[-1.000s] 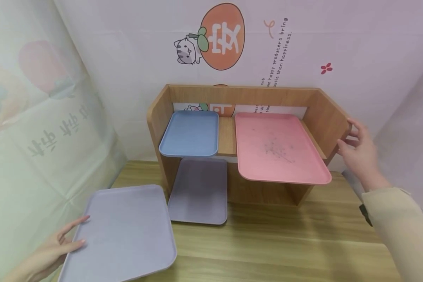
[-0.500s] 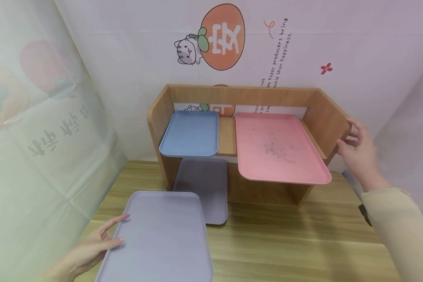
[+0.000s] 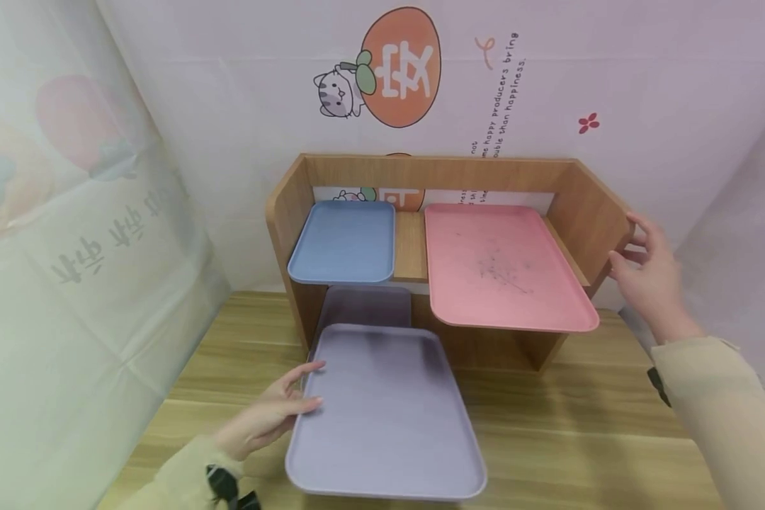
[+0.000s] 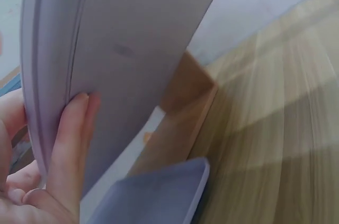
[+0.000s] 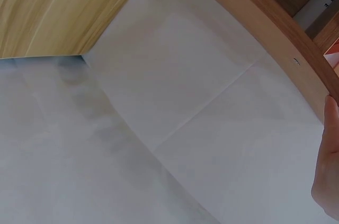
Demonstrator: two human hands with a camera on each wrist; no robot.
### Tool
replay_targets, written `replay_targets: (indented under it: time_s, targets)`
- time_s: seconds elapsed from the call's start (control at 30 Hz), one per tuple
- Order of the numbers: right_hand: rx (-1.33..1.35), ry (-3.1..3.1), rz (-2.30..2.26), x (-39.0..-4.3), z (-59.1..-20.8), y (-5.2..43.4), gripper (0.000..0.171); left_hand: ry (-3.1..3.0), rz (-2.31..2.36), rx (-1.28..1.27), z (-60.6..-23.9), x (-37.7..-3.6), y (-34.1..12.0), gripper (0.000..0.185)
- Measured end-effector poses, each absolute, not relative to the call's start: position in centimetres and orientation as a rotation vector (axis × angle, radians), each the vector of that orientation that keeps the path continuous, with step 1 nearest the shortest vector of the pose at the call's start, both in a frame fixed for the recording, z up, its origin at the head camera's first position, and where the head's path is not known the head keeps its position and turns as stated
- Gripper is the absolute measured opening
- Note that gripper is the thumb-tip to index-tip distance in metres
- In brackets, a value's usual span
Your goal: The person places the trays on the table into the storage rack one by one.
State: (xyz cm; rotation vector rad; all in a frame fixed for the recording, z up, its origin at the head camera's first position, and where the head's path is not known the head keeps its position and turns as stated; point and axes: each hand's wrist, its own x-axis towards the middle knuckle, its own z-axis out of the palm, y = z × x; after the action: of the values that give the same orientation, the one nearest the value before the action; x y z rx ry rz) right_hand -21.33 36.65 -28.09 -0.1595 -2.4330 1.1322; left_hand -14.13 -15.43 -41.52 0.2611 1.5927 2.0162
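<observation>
My left hand (image 3: 270, 411) pinches the left edge of a light purple tray (image 3: 389, 411), thumb on top and fingers beneath, as the left wrist view shows. This tray is off the table, in front of the wooden shelf (image 3: 440, 173). A second purple tray (image 3: 366, 308) lies in the shelf's lower left space, mostly hidden behind the held one; its corner shows in the left wrist view. My right hand (image 3: 653, 283) grips the front edge of the shelf's right side panel (image 3: 593, 219). In the right wrist view only part of that hand (image 5: 327, 166) appears, against the panel edge.
On the upper board, a blue tray (image 3: 344, 241) lies at left and a larger pink tray (image 3: 503, 262) at right, its front jutting past the board. The shelf stands on a wood-grain table (image 3: 586, 439), with printed cloth (image 3: 242, 106) behind and at the sides.
My left hand has carried the purple tray rightward and a little toward the shelf, so it now covers much of the lower purple tray. My right hand has stayed on the side panel.
</observation>
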Motion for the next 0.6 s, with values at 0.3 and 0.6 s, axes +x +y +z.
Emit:
replay_targets:
  time_s: [0.3, 0.6]
  targets:
    - [-0.161, -2.409, 1.127, -21.4, -28.2, 36.5, 0.066, 1.657, 2.068, 0.209, -45.2, -17.5, -7.8, 0.076]
    - [-0.192, -2.427, 1.126, -21.5, -28.1, 36.4, 0.067, 1.705, 2.074, 0.162, -49.9, -19.3, -2.0, 0.077]
